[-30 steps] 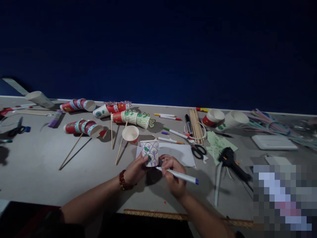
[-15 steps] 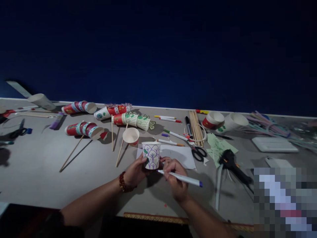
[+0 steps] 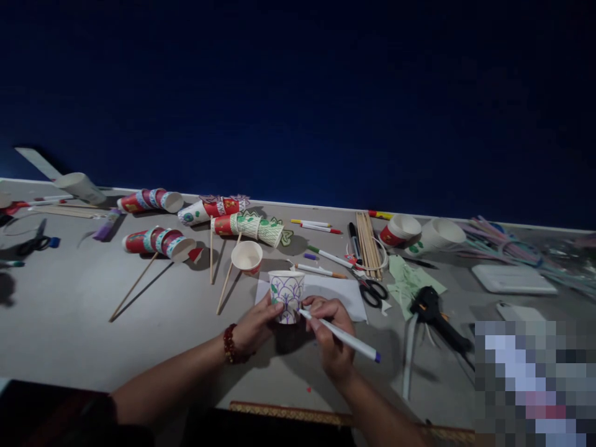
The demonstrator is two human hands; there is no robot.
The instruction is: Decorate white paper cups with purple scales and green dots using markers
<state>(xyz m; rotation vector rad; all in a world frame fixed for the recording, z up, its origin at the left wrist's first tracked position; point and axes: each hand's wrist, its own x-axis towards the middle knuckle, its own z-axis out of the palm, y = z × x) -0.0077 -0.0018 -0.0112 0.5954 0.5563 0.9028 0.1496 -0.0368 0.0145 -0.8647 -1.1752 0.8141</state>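
A white paper cup (image 3: 287, 287) with purple scale-like arcs and green printed leaves stands upright in my left hand (image 3: 257, 324), whose fingers wrap round its left side. My right hand (image 3: 334, 335) pinches a white marker (image 3: 349, 340) with a purple end. Its tip meets the cup's lower right side. Behind the cup lies a sheet of white paper (image 3: 333, 292). Another paper cup (image 3: 246, 257) sits just beyond it. A purple marker cap (image 3: 310, 256) rests on the table behind.
Paper-cup figures on sticks (image 3: 158, 242) lie at the left. Behind the paper are several markers (image 3: 326, 256), black scissors (image 3: 372, 292) and wooden sticks (image 3: 369, 245). To the right are a black glue gun (image 3: 440, 320), green paper scraps (image 3: 412, 279) and more cups (image 3: 435, 236).
The marker tip has gone from the cup's bottom edge up to its lower right side. The cup has shifted slightly right and down in view, still in my left hand.
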